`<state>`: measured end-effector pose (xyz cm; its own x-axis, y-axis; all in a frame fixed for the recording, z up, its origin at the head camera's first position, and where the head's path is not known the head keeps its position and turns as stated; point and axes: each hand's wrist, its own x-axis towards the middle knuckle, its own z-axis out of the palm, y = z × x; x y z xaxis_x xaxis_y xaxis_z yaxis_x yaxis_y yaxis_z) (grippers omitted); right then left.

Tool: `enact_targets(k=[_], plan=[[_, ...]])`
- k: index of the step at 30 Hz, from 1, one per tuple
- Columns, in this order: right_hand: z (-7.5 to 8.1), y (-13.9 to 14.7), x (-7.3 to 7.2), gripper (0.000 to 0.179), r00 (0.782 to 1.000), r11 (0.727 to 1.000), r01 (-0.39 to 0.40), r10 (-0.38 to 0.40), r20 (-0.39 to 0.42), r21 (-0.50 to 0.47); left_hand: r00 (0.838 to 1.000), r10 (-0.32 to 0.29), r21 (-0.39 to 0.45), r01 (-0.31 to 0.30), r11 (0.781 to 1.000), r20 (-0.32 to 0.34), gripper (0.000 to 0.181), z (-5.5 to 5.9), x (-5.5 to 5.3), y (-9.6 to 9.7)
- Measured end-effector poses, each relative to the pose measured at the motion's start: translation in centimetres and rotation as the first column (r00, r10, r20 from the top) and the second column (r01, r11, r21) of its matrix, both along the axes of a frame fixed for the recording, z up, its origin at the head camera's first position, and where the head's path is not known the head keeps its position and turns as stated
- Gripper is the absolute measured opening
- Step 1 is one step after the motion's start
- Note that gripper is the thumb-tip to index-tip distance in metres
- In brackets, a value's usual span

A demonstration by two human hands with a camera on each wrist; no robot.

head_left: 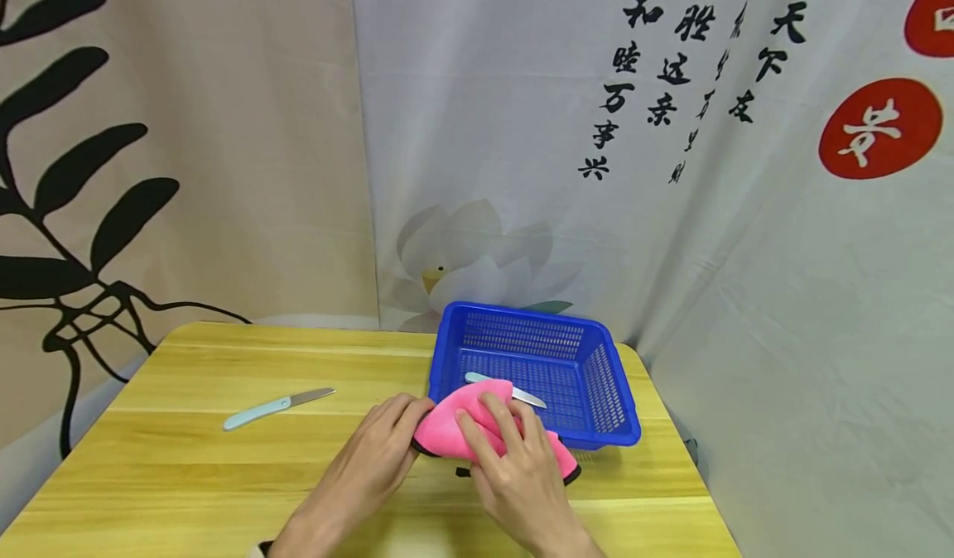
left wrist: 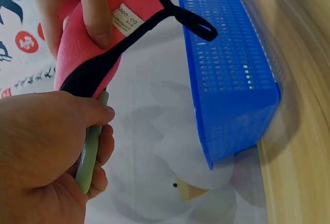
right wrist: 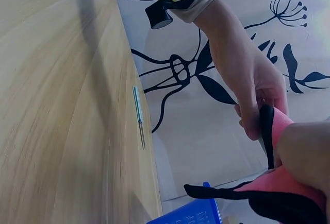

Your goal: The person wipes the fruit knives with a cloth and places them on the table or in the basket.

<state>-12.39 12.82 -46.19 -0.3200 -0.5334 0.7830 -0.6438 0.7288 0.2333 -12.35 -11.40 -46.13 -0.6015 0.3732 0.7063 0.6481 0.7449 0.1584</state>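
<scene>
My left hand (head_left: 373, 450) grips the pale green handle of a knife (left wrist: 90, 157), which resembles the handles of the other knives. The blade is hidden by a pink cloth (head_left: 455, 430) with black edging, a white label and a black hanging loop. My right hand (head_left: 514, 467) pinches the folded cloth just beyond the handle. Both hands are in the air over the front of the table. A second knife (head_left: 529, 397), its handle pale blue, lies in the blue basket (head_left: 629, 425), partly covered from view by the cloth. Another knife (head_left: 279, 407) lies on the table at the left.
The wooden table (head_left: 171, 492) has the perforated basket standing at its back right, just beyond the hands. A printed curtain (head_left: 492, 127) with a flower and dark writing hangs behind the table and along its right side.
</scene>
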Motion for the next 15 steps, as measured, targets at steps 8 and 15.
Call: enact_targets(k=[8,15], plan=[[0.05,-0.33,-0.07,0.048,1.0,0.999,0.029,-0.029,-0.008,0.013,0.998,-0.022,0.005,0.023,1.0,-0.05,0.036,-0.15,-0.15,0.13],[0.1,0.02,-0.16,0.046,0.999,0.999,0.047,-0.047,0.007,0.016,0.999,-0.023,-0.003,0.022,1.0,-0.045,0.035,-0.04,0.0,0.05]])
